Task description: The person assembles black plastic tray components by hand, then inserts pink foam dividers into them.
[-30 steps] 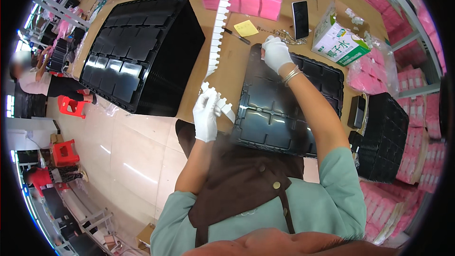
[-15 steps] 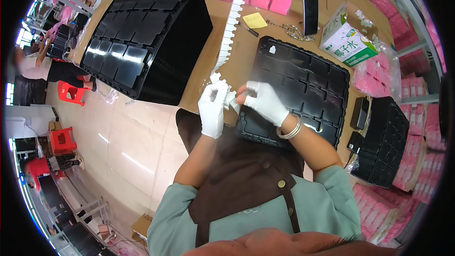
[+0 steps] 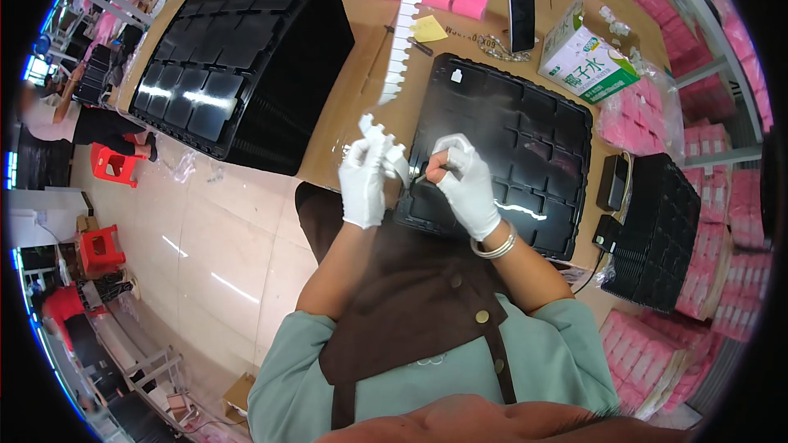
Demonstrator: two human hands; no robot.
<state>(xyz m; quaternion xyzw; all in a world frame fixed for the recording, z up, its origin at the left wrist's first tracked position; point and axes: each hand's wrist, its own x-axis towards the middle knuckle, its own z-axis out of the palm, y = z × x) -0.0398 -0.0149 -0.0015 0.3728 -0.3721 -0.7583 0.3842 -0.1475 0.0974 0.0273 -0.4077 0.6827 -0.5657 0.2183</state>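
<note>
Stack of black trays (image 3: 238, 57) fills the bench's left end. My left hand (image 3: 364, 183) grips the white notched strip (image 3: 402, 41) at the near bench (image 3: 345, 115) edge. My right hand (image 3: 468, 184) pinches a small tool over the black tray (image 3: 525, 139). Open floor (image 3: 213, 246) lies left.

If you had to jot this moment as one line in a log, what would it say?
left hand: grips white notched strip | right hand: pinches strip end beside it | under hands: black compartment tray | setting: brown worktable

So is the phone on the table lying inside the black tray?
No, the phone lies on the bare brown table, beyond the far edge of the black tray in front of the person.
</note>
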